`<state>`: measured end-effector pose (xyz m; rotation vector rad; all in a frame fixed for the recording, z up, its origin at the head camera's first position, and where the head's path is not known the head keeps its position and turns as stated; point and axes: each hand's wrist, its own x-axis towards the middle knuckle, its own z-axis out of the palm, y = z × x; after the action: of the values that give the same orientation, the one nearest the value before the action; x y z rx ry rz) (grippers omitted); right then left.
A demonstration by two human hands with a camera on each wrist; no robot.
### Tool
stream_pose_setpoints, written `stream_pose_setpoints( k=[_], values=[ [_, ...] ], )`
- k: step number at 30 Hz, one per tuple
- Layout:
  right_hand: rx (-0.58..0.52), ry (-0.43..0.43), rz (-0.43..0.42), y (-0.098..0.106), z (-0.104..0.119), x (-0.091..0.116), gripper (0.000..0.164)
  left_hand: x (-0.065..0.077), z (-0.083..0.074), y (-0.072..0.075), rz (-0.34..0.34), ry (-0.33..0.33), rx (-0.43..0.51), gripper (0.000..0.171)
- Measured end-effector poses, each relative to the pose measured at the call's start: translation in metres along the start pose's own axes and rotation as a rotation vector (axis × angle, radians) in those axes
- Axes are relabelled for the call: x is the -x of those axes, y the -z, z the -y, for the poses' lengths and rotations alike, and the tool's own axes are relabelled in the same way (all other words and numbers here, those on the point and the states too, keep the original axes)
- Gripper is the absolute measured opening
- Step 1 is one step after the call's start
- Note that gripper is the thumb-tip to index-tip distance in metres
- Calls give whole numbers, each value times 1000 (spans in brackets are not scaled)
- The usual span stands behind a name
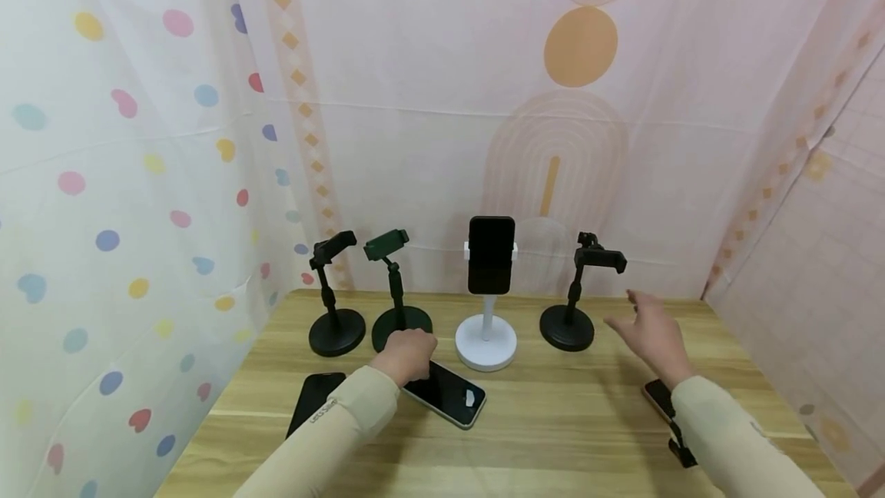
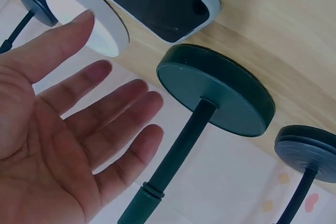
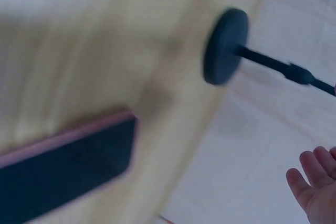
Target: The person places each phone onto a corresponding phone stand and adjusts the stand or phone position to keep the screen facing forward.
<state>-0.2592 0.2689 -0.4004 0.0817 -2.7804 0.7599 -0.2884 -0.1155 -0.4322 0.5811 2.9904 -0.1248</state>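
Note:
My left hand (image 2: pixel 79 124) is over the table, its fingers loosely spread beside the dark green phone stand (image 2: pixel 215 90), with nothing held. Just below it in the head view lies a phone (image 1: pixel 448 396) with a pale edge, screen up. At the right my right hand (image 1: pixel 653 333) reaches toward the right black phone stand (image 1: pixel 567 327), fingers apart and holding nothing. Under the right forearm a pink-edged phone (image 3: pixel 68 166) lies flat, partly covered by the sleeve in the head view. In the middle, a white phone stand (image 1: pixel 485 344) clasps an upright black phone (image 1: pixel 492 256).
Another black phone stand (image 1: pixel 336 331) is at the far left of the row. A dark phone (image 1: pixel 314 400) lies in front of it, partly behind the left sleeve. Patterned curtains (image 1: pixel 415 137) hang behind the back edge of the wooden table (image 1: pixel 553 436) and along both sides.

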Motion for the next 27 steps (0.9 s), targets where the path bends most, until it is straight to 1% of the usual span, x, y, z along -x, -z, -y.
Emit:
stream_pose_setpoints(
  k=[2,6,8,11,16,19,23,27],
  values=[
    [-9,4,-9,11,4,-7,81,2,-1,1,23,13,-19,12],
    [11,51,-17,30,15,-21,95,5,-3,2,73,32,-17,15],
    [37,88,-31,36,21,-26,97,6,-4,2,90,40,-12,17],
    [78,151,-47,43,31,-34,97,7,-4,2,92,45,-2,19],
    [190,265,-62,49,48,-45,92,10,-3,3,70,39,12,19],
    [258,309,-64,49,55,-50,87,11,-4,4,68,38,15,21],
    [329,331,-54,45,58,-54,77,11,-4,3,77,42,16,25],
    [356,328,-75,38,60,-56,66,12,-3,1,72,42,12,25]
  ],
)
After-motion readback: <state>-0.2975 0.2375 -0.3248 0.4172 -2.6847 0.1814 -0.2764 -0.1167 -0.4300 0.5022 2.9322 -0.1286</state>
